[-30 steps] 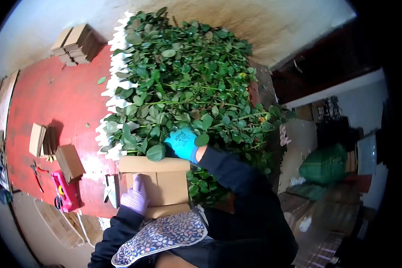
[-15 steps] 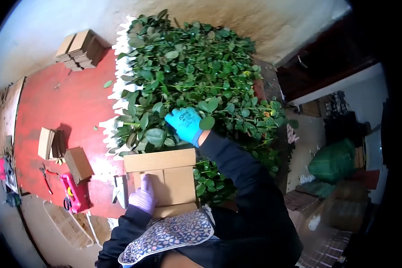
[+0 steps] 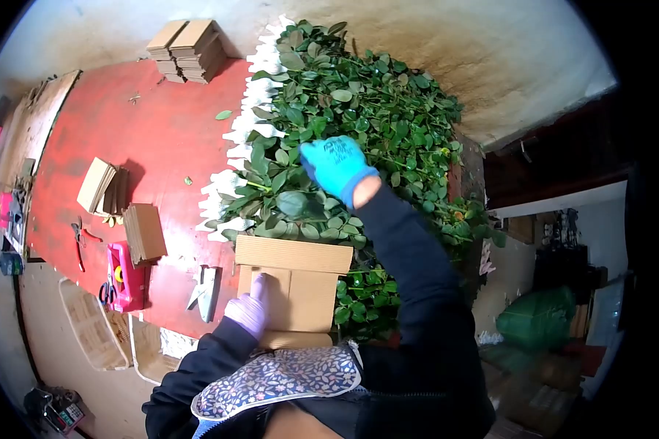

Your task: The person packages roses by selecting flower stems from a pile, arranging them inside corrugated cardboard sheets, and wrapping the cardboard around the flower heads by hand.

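Observation:
My left hand (image 3: 247, 313), in a lavender glove, grips the left side of an open, creased cardboard piece (image 3: 307, 300), one digit lying on its inner face and the other fingers partly hidden. Above it, my right hand (image 3: 337, 164), in a blue glove, is over a thick bed of leafy green stems (image 3: 373, 110). Its fingers curl down among the leaves; whatever they hold is hidden. White-covered flower heads (image 3: 260, 95) line the left side of the bed, one close to my right fingertips.
On the red table (image 3: 176, 139) stand cardboard stacks (image 3: 198, 55), smaller folded pieces (image 3: 102, 189) and a cardboard block (image 3: 145, 233). Nearby lie red-handled pliers (image 3: 79, 241), a pink tape dispenser (image 3: 128, 278) and a whitish tool (image 3: 206, 293). A green sack (image 3: 538, 318) is at right.
My right hand has moved farther up over the stems, toward the wall. My left hand stays on the cardboard piece. The whole view has shifted to the right.

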Demonstrator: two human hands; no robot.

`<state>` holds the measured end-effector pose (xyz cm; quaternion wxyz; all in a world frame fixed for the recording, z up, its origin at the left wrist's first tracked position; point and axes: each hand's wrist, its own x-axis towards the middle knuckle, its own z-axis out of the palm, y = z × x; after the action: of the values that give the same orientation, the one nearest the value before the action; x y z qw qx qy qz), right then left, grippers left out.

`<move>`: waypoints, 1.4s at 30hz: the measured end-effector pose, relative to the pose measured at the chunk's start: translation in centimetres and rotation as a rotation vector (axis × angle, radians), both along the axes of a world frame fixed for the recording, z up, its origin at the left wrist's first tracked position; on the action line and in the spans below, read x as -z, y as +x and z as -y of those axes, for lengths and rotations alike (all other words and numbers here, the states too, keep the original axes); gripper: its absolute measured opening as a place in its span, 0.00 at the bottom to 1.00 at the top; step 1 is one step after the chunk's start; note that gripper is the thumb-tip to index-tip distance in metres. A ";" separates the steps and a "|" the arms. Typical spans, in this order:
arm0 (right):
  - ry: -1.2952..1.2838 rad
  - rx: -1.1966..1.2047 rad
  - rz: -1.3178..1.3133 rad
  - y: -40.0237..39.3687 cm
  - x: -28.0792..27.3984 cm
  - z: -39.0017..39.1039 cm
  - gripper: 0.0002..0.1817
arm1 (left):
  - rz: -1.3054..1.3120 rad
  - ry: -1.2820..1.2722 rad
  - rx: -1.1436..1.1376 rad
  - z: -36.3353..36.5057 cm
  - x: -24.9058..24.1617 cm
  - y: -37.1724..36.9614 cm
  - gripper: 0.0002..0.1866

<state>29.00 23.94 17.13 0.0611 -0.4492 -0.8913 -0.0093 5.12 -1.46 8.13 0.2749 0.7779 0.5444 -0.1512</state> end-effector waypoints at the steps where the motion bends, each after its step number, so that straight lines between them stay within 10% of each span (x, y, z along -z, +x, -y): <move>1: -0.149 0.069 0.052 0.2 2.7 -2.2 0.07 | -0.012 0.009 0.020 0.1 0.1 -0.1 0.48; 11: -0.247 0.121 -0.040 2.8 5.7 -2.4 0.10 | -0.012 0.020 0.046 -0.3 0.0 -0.1 0.48; 19: 0.311 0.286 -0.870 10.4 -2.0 1.7 0.18 | 0.006 0.046 0.050 -0.4 0.4 -0.3 0.49; 21: -0.185 0.368 -1.988 10.8 -6.9 3.3 0.20 | -0.008 0.027 0.051 -0.6 0.4 -0.3 0.50; 24: 0.103 0.139 -2.099 12.1 -10.8 5.9 0.23 | -0.017 0.025 0.067 -0.6 0.3 -0.2 0.51; 26: -0.334 -0.157 -2.225 16.1 -11.0 6.0 0.22 | -0.011 0.031 0.079 -0.7 -0.6 -0.1 0.50; 28: -0.527 -0.356 -2.186 16.2 -10.7 6.1 0.20 | 0.001 0.032 0.080 -0.8 -1.4 -0.1 0.50; 30: -0.157 0.074 -1.312 12.7 -8.3 5.8 0.16 | -0.019 0.056 0.101 -1.1 -1.6 -0.1 0.51; 32: 0.452 -0.025 -0.312 7.3 -8.9 5.5 0.13 | -0.070 0.091 0.139 -1.2 -1.5 0.1 0.53; 33: 0.245 0.138 -0.116 5.1 -6.5 5.5 0.17 | -0.082 0.110 0.175 -1.3 -2.8 0.2 0.54; 42: -0.189 -0.032 0.079 -0.3 6.5 8.1 0.22 | 0.052 0.115 0.165 -1.3 -2.4 -0.5 0.53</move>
<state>28.70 15.87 10.62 -0.0165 -0.4378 -0.8971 0.0580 4.61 -0.21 10.55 0.2305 0.8383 0.4789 -0.1214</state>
